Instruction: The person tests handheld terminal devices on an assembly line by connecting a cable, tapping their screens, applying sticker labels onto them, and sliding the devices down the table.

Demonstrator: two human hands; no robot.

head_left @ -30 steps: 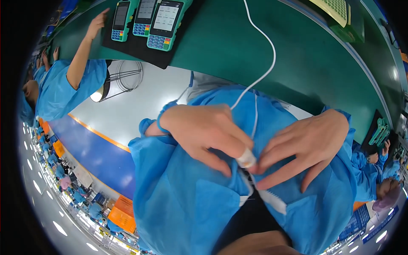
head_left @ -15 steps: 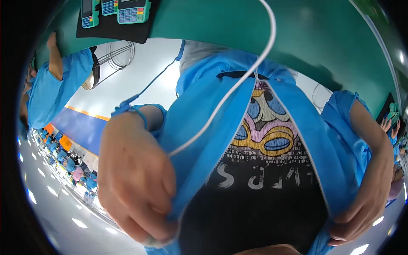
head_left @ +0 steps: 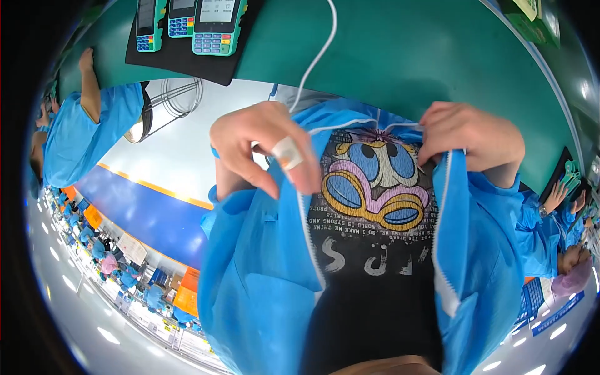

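Observation:
I wear a blue zip-up work jacket [head_left: 256, 250], its front spread apart over a black T-shirt [head_left: 369, 306] with a cartoon print. My left hand [head_left: 259, 140] hovers over the jacket's left edge, thumb and forefinger apart, with nothing seen between them. A whitish bandage [head_left: 287, 153] wraps one of its fingers, which is blurred by motion. Fingers curled, my right hand [head_left: 472, 137] grips the jacket's right edge near the zip. A white cable [head_left: 322, 53] runs down from the top and passes behind my left hand.
Several green handheld card terminals [head_left: 215, 31] lie on a black mat [head_left: 181, 62] on the green table [head_left: 350, 69]. A co-worker in blue [head_left: 94, 137] stands at left beside a wire-framed stool [head_left: 169, 103]. Another person's hands [head_left: 553, 197] show at far right.
Both hands have moved up from the lower part of the jacket towards its collar. My left hand has let go of the jacket edge. The jacket front now hangs wider apart lower down.

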